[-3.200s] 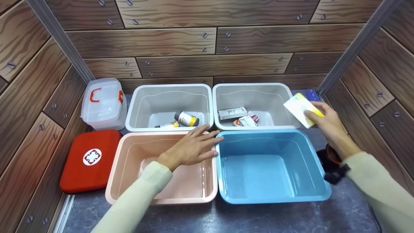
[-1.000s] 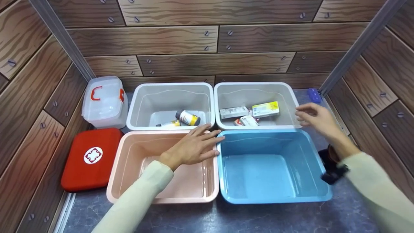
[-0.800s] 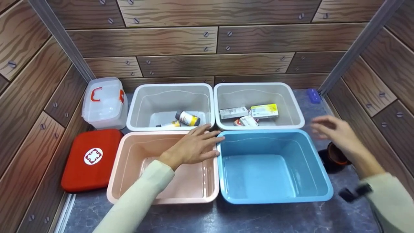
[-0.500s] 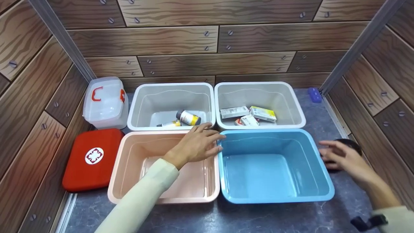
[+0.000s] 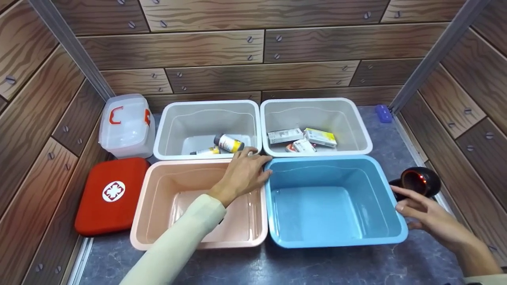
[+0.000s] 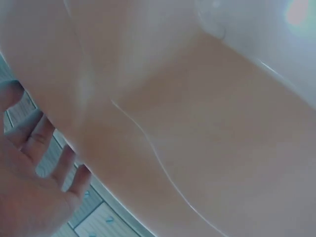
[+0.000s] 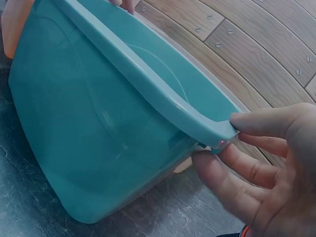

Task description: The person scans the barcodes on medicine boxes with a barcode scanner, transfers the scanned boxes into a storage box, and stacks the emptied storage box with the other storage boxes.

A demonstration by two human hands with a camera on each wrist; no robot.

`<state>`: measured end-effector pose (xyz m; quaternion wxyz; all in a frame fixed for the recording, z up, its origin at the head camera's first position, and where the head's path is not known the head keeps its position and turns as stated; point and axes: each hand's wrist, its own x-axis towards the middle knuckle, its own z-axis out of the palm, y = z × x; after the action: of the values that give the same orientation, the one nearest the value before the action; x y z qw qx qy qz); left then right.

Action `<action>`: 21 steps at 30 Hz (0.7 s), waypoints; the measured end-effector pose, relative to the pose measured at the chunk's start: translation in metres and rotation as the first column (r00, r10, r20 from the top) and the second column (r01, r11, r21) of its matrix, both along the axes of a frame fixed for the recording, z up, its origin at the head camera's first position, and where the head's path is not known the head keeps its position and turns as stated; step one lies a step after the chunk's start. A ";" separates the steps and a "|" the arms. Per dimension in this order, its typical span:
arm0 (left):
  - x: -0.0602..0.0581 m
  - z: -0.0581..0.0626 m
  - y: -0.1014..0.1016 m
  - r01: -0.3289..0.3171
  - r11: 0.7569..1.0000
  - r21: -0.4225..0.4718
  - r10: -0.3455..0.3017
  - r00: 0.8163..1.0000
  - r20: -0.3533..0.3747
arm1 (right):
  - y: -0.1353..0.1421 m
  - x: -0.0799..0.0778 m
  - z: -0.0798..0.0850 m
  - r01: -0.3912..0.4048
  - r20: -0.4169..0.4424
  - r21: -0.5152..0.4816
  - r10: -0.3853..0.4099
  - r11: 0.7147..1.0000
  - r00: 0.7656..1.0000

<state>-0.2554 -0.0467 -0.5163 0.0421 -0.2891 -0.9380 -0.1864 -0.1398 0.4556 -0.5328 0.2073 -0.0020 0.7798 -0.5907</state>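
Note:
My left hand [image 5: 245, 172] lies over the place where the pink tub [image 5: 198, 244] and the blue tub [image 5: 336, 240] meet, fingers slightly bent and spread. Its fingertips reach the blue tub's back left corner in the head view. On the other side, my right hand [image 5: 431, 215] is at the blue tub's right rim. The right wrist view has one finger on top of that rim [image 7: 197, 123] and another digit beneath, pinching it. Behind, the right grey tub [image 5: 317, 102] holds several medicine boxes [image 5: 320, 137], one yellow and white. Two bottles [image 5: 229, 143] lie in the left grey tub [image 5: 210, 103].
Beyond my right fingers sits a round black object [image 5: 422, 182] with a red glow. A purple case [image 5: 383, 113] lies at the back right corner. On the left are a red first-aid case [image 5: 113, 213] and a clear lidded box [image 5: 126, 132]. Wood-patterned walls enclose the surface.
The yellow and white box left my right hand and now lies in the right grey tub. That hand moved down to the blue tub's rim. My left hand's fingers bent more.

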 end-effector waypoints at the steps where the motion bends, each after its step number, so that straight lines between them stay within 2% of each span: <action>1: 0.000 0.001 0.001 -0.007 1.000 0.021 0.006 1.000 0.015 | 0.000 0.000 0.000 -0.010 -0.004 -0.026 0.010 1.000 1.000; 6: 0.001 0.010 0.006 -0.052 0.988 0.144 0.030 0.988 0.150 | 0.002 0.000 0.005 0.015 -0.017 -0.182 -0.018 0.983 1.000; 8: 0.001 0.016 0.009 -0.066 0.979 0.192 0.029 0.982 0.187 | 0.004 0.001 0.010 0.056 -0.025 -0.197 -0.062 0.979 0.998; 11: 0.003 0.028 0.012 -0.092 0.957 0.274 0.023 0.969 0.245 | 0.005 0.003 0.021 0.116 -0.036 -0.166 -0.124 0.979 0.992; 16: 0.009 0.052 0.014 -0.153 0.906 0.395 0.017 0.945 0.325 | 0.008 0.006 0.042 0.159 -0.073 -0.176 -0.174 0.971 0.982; 21: 0.011 0.079 0.014 -0.201 0.834 0.514 -0.021 0.919 0.394 | 0.010 0.009 0.062 0.157 -0.151 -0.291 -0.208 0.944 0.966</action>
<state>-0.2448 -0.0323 -0.4369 -0.0530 -0.1777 -0.8485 -0.4955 -0.1304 0.4660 -0.4706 0.0779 -0.0119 0.7020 -0.7078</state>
